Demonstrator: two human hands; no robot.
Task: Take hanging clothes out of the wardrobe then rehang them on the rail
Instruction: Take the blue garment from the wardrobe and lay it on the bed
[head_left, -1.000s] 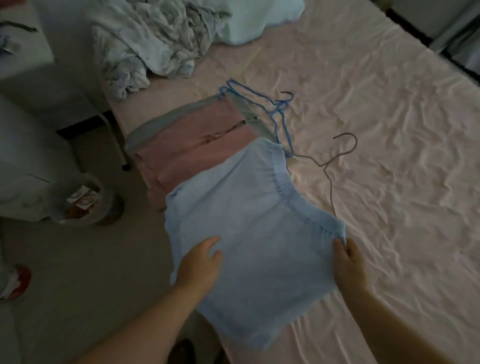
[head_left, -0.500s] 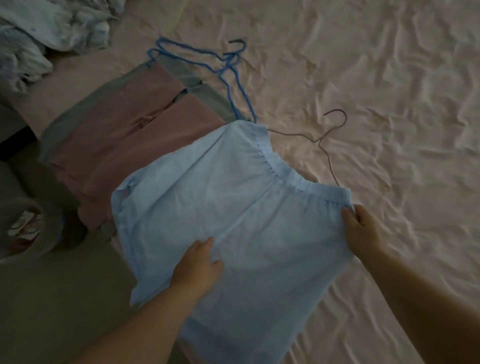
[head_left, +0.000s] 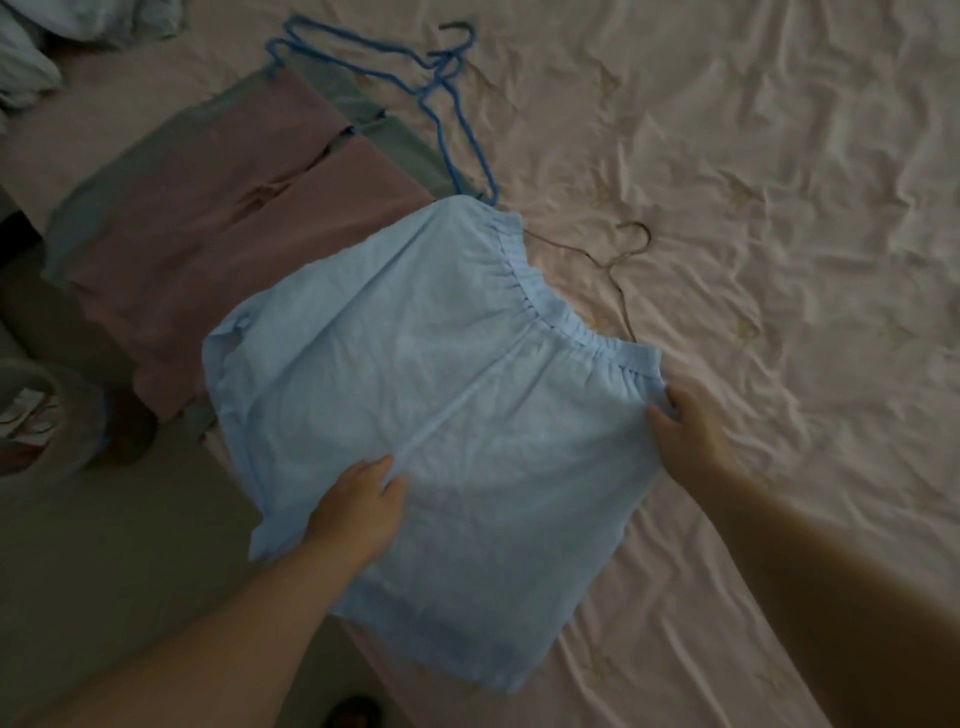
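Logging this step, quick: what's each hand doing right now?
Left hand: grips the lower part of the light blue shorts, thumb on top.
Right hand: pinches the shorts at the waistband corner.

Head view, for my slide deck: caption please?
Both hands, left hand and right hand, hold light blue shorts over bed, grey wire hanger behind.
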